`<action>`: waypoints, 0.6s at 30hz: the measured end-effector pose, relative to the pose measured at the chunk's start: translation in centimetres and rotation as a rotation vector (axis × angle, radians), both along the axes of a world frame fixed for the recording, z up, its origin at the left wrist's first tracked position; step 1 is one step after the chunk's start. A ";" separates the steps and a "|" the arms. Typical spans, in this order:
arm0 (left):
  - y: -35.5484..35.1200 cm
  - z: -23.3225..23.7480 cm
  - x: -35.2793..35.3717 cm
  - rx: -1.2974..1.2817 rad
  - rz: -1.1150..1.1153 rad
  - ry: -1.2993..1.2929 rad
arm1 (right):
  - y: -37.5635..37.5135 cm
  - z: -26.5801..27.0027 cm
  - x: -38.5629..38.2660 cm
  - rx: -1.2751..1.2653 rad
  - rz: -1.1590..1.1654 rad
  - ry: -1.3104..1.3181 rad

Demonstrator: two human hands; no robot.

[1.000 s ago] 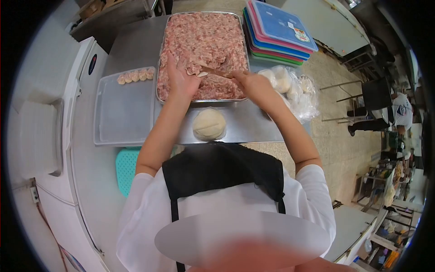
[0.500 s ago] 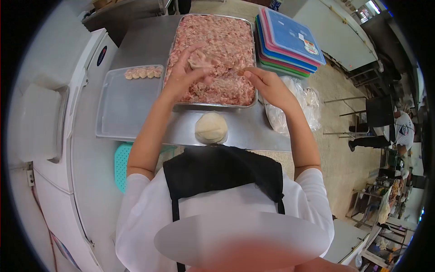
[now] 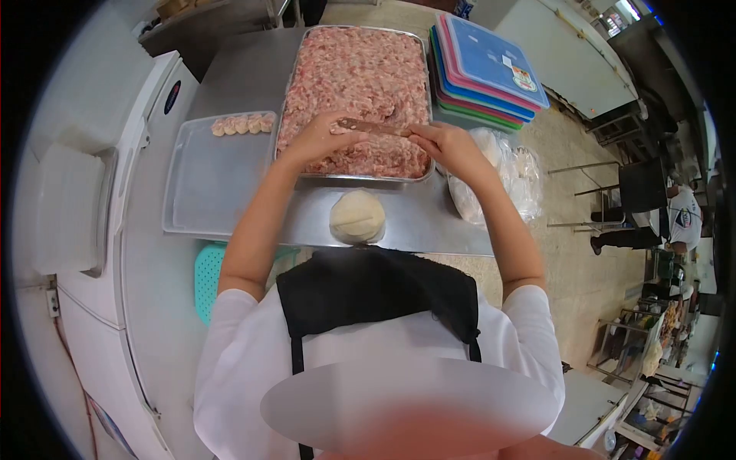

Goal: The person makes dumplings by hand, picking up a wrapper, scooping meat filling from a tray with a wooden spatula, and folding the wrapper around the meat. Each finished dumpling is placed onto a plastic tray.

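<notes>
My left hand is curled over the near left part of a metal tray full of raw ground meat. It cups a pale dumpling wrapper, mostly hidden by the fingers. Pinched in my right hand is a flat, brownish spatula, held sideways above the meat with its far end at the left hand. A round stack of dough wrappers sits on the metal table just in front of my apron.
Left of the meat, a translucent plastic tray holds a short row of shaped dumplings. Coloured lids are stacked at the right, near a plastic bag of pale contents. A white fridge stands left; another person is far right.
My left hand has turned and closed from a spread position, drawing nearer to me. The spatula, barely visible before, now spans the gap between both hands.
</notes>
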State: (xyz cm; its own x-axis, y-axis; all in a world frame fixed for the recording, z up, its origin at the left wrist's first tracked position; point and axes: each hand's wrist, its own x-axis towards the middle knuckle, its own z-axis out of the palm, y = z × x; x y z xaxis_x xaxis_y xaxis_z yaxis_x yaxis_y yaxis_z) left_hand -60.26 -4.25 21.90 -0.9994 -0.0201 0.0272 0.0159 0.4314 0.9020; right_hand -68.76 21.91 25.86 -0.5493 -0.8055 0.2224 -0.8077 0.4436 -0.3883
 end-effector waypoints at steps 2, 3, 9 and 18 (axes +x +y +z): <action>0.1 -0.1 -0.5 0.167 0.108 -0.322 | -0.6 0.0 1.0 0.009 -0.079 0.160; -0.2 -0.8 -0.9 0.131 0.092 -0.266 | -1.0 -0.9 1.8 -0.017 -0.077 0.170; -1.1 -5.4 -0.1 -0.230 0.184 0.338 | 2.4 -4.0 -1.8 0.365 -0.218 0.073; 0.1 1.5 2.1 -0.185 -0.105 0.091 | 0.5 -0.3 2.3 -0.046 0.036 -0.406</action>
